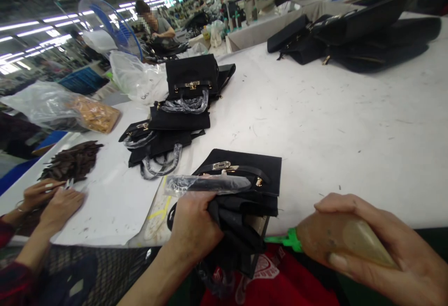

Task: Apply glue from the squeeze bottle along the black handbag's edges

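My left hand (196,222) is closed around a black handbag (245,170) at the table's front edge. The bag has a gold clasp, a plastic-wrapped handle and black fabric bunched below the flap. In my right hand (385,240) is a brownish squeeze bottle (339,238), lying on its side with its green nozzle pointing left. The nozzle tip is close to the lower side of the bag; whether it touches I cannot tell. Part of the bag hangs below the table edge, in front of red cloth. My left fingertips are partly hidden by the wrapped handle.
Several black handbags (191,77) are piled at the back left of the white table (315,119), and more black bag parts (367,39) lie at the far right. At left, a co-worker's hands (63,208) work beside dark brown strips (73,161). Plastic bags (136,77) and a fan (108,25) stand behind.
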{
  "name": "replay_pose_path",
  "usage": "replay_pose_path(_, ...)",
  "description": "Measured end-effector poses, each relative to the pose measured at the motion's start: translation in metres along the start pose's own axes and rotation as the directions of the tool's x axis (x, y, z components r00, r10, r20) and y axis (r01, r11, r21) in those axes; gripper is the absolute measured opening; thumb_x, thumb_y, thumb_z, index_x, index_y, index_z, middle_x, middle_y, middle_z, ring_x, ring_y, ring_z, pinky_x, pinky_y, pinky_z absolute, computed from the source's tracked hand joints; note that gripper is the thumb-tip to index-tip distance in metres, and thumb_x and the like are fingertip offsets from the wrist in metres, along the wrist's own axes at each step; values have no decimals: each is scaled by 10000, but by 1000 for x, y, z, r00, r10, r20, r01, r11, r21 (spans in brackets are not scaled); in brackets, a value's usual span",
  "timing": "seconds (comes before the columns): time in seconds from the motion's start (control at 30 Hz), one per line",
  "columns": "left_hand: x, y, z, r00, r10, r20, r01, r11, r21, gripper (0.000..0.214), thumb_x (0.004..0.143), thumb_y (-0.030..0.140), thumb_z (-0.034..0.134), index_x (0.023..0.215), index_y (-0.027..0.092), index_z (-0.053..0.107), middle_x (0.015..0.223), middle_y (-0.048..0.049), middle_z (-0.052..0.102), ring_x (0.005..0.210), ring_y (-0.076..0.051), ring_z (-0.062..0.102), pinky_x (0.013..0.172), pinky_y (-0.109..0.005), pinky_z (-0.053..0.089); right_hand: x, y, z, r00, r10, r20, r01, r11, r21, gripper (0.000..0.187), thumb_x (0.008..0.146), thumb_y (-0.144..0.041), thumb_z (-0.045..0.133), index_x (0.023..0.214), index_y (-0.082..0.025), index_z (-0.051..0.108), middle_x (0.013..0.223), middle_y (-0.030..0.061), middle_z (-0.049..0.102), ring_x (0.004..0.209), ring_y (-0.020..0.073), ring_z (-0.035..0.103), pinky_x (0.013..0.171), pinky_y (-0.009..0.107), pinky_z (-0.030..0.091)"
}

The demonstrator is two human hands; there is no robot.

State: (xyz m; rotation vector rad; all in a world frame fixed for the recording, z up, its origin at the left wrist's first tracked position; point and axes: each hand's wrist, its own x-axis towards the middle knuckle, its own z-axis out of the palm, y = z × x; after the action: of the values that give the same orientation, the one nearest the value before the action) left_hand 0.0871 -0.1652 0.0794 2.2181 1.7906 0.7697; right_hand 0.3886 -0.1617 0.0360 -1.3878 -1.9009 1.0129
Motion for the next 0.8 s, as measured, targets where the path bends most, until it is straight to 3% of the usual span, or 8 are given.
replay_pose_path(0.17,1,1,-1,1000,15,-19,-14,999,34,276,720,151,562,907,227,749,941,-45,757,899,-230,694,809,-347,589,-1,-3,0,999,33,36,-34,999,10,368,773,-494,730,1092,-326,656,983,23,732,829,267,722,653,289,625)
replay_pose_path(0.3,2,2,-2,1000,16,-24,-15,999,43,251,718,160,550,862,223,746,912,-39,760,880,-220,700,787,-320,590,-6,-3,1,1000,6,8,-6,1000,18,436,750,-524,736,1131,-329,654,1070,51,723,954,325,712,729,337,637)
replay_pose_path(0.47,1,2,-2,1000,15,-28,-14,998,53,153,701,166,580,742,223,717,672,-1,720,651,-189,682,726,-306,594,-3,-3,-1,1000,-2,-8,1,1000,-24,367,780,-499,723,1099,-342,631,947,16,732,759,258,721,640,306,629)
replay_pose_path(0.6,1,1,-1,1000,13,-19,-13,999,33,173,691,156,563,746,229,709,715,-11,737,709,-210,704,673,-305,591,-11,-4,1,1000,-15,-15,14,1000,-28,435,765,-515,721,1158,-365,610,1059,16,724,892,288,731,701,291,639)
replay_pose_path(0.7,1,1,-1,1000,-6,-3,6,1000,26,160,683,138,550,674,233,679,661,2,722,623,-194,683,612,-291,580,-17,-6,3,1000,-15,-25,15,1000,-3,433,755,-498,722,1155,-373,615,1052,10,729,917,306,732,700,282,643)
replay_pose_path(0.8,1,3,-1,1000,-6,-17,6,1000,6,178,697,134,547,723,229,695,740,-9,743,698,-196,701,681,-301,592,-19,-7,1,999,33,-40,-32,999,15,409,706,-500,751,1082,-362,668,997,19,746,905,333,733,672,299,649)
